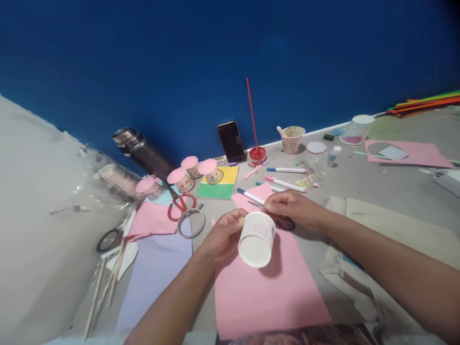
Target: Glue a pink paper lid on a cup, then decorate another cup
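Observation:
A white paper cup [256, 238] lies tilted on its side above a pink paper sheet [266, 287], its base facing me. My left hand [224, 235] is closed round the cup's left side. My right hand [293, 210] reaches in from the right, its fingers pinched together at the cup's rim end, touching it. A dark ring-shaped object [285, 224] lies just under my right hand; what it is I cannot make out.
Red scissors [180, 205], a tape ring [191, 223], several pink-lidded cups [181, 178], markers [285, 184], a phone [232, 141], a red paint pot with a stick [258, 154], a dark flask [143, 152], lilac paper [154, 273] and wooden sticks [95, 297] lie around. A blue wall stands behind.

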Tool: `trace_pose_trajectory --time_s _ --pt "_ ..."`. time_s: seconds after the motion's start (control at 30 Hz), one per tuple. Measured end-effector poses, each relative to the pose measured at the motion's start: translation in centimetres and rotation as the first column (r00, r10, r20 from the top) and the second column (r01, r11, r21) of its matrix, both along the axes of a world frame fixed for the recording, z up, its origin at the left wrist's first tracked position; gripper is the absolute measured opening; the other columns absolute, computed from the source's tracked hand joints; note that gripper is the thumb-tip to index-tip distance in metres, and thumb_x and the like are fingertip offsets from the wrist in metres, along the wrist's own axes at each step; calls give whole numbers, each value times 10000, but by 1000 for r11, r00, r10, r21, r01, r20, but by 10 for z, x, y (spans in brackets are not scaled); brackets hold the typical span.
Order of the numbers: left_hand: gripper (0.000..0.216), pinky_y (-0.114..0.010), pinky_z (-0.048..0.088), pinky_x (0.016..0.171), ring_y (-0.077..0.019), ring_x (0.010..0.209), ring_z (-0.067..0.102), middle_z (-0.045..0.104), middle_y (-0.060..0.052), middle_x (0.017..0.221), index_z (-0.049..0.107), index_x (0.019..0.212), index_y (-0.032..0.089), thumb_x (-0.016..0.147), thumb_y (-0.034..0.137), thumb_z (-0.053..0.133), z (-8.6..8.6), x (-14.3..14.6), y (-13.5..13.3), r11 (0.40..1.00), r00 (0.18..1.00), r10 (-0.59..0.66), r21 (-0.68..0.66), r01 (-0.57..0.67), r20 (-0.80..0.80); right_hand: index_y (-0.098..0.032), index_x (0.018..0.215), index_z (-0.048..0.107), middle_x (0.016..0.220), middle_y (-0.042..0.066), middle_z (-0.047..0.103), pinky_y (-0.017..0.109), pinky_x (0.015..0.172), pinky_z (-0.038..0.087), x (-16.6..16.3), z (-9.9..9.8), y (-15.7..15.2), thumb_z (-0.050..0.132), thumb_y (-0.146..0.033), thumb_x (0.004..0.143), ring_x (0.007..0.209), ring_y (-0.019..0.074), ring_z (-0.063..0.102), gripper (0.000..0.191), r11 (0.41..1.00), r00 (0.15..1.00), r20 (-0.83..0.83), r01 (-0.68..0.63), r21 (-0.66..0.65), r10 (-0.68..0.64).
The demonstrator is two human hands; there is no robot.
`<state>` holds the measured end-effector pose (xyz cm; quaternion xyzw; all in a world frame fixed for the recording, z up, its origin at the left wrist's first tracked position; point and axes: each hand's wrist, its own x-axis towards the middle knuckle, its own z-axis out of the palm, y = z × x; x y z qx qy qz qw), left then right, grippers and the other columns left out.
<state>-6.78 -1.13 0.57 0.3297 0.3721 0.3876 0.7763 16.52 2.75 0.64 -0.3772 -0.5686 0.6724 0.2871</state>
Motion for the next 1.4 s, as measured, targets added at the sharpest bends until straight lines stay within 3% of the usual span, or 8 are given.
trace_pose_trajectory --time_s 0.23,0.43,0.57,0.63,0.7,1.17,1.3,1.4 --pt "393 -218 436 569 -96 561 543 626 -9 668 679 790 124 709 402 944 -2 2 2 999 999 -23 -48 21 -39 -134 727 695 513 -40 542 182 438 304 -8 -11 -8 899 -556 718 454 52 419 469 959 971 -225 -131 -251 74" --pt "386 -306 531 733 -183 814 648 683 -44 918 666 1105 213 847 480 771 -18 6 2 930 924 349 179 -322 -153 -150 847 701 626 24 714 174 530 537 -10 -6 -7 900 -353 784 549 102 653 291 907 854 -488 -45 -419 -182" --pt "738 -463 522 1023 -281 1240 582 550 -118 1382 479 1441 290 817 498 816 -24 0 -1 535 595 726 827 -173 -345 -147 896 711 651 19 726 166 557 574 -15 -6 -9 908 -271 779 590 106 685 260 873 798 -506 52 -485 -329" --pt "972 -542 473 1103 -357 1365 494 473 -169 1462 382 1538 259 740 496 884 -24 -1 -3 290 429 853 953 88 -299 -145 878 710 673 29 736 169 567 580 -19 -7 -12 918 -258 768 613 111 696 262 859 787 -498 77 -507 -364" --pt "989 -574 445 1136 -379 1381 477 472 -194 1450 328 1579 226 774 437 862 -22 1 -4 161 335 909 950 266 -248 -144 828 704 671 38 736 176 572 579 -24 -8 -17 932 -274 754 607 114 695 272 853 787 -502 59 -518 -360" --pt "759 -531 503 1074 -344 1267 554 539 -185 1328 397 1540 190 856 216 724 -15 -3 -3 219 276 890 871 440 -363 -168 798 644 541 -36 589 206 397 397 -29 -15 -19 876 -535 710 422 88 492 443 908 938 -285 67 -414 -199" --pt "728 -517 507 1083 -336 1282 540 513 -173 1324 415 1534 208 868 187 709 -15 -8 -1 214 253 896 853 476 -366 -181 839 671 609 18 661 258 459 419 -11 -2 -5 576 -423 946 445 133 555 282 990 956 258 135 24 -137" --pt "695 -523 496 1102 -337 1303 525 521 -158 1324 436 1512 238 872 152 695 -16 -7 -4 188 254 882 792 581 -396 -192 895 717 894 93 779 284 646 451 10 4 13 536 -234 956 784 204 703 195 833 574 688 -17 553 -445"
